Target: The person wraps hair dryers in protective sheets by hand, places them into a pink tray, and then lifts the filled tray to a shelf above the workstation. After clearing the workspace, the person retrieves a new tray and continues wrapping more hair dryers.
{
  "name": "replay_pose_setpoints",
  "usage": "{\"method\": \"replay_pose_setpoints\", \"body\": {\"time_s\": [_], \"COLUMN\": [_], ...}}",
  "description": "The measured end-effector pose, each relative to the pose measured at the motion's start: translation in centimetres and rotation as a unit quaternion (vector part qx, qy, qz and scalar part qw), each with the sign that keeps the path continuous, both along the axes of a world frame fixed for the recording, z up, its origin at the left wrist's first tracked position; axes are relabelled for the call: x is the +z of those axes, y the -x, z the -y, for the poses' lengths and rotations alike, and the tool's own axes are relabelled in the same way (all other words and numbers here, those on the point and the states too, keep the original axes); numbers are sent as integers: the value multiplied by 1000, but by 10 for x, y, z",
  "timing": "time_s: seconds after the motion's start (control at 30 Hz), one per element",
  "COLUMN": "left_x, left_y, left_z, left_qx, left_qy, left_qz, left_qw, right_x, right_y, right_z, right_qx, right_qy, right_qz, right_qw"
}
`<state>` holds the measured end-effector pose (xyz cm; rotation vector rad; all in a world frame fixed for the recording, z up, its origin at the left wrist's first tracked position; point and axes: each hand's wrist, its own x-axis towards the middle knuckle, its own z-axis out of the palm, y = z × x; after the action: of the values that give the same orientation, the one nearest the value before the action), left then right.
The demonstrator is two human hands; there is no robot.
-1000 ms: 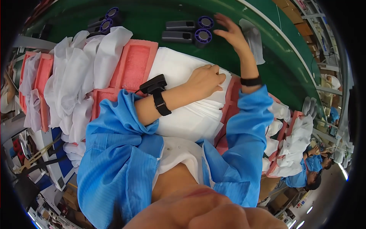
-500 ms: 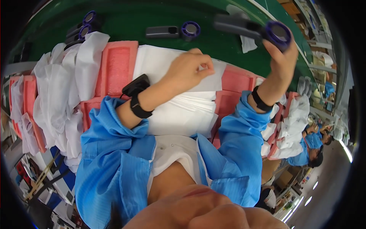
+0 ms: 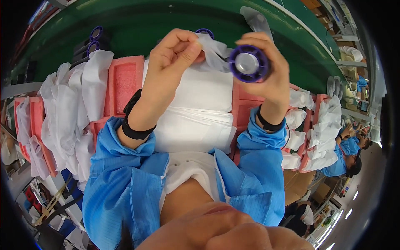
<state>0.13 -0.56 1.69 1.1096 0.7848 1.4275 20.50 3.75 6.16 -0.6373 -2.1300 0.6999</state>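
My right hand (image 3: 273, 71) is wrapped round a dark grey handheld device with a purple ring and a silver disc (image 3: 248, 63) at its end. To the left of it, my left hand (image 3: 173, 56) pinches a thin translucent white bag (image 3: 214, 52). The bag stretches across to the device, and part of the dark handle shows next to it; how far the handle is inside, I cannot tell. Below both hands lies a stack of white bags or sheets (image 3: 200, 89). Behind my left hand, a second device's purple ring (image 3: 205, 32) shows on the green bench, mostly hidden.
Pink foam trays (image 3: 125, 87) flank the stack, with white-wrapped items (image 3: 66, 100) on the left and more wrapped items (image 3: 325, 129) on the right. Several purple-ringed devices (image 3: 95, 41) lie at the far left. A translucent bag (image 3: 256, 21) lies at the back; co-workers (image 3: 346, 154) sit at far right.
My right hand has brought the device left and nearer, its ring now facing me. My left hand has moved away from me and leftward and now holds the translucent bag beside the device.
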Motion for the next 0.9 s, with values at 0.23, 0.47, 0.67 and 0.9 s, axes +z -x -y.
{"method": "replay_pose_setpoints", "body": {"time_s": [0.23, 0.47, 0.67, 0.9], "left_x": [2, -5, -5, 10], "left_y": [-1, -32, -31, -17], "left_z": [-3, 15, 6, 2], "left_qx": [-1, 194, 223, 199], "left_qy": [-18, -346, -364, -237], "left_qz": [137, -303, -328, -379], "left_qw": [990, 867, 843, 872], "right_x": [-24, -32, -45, -39], "right_y": [37, 32, 32, 53], "right_z": [11, 7, -5, 30], "right_qx": [-126, -199, -241, -182], "right_qy": [-113, -179, -169, -49], "right_qz": [77, 68, -36, -95], "right_qw": [983, 961, 955, 977]}}
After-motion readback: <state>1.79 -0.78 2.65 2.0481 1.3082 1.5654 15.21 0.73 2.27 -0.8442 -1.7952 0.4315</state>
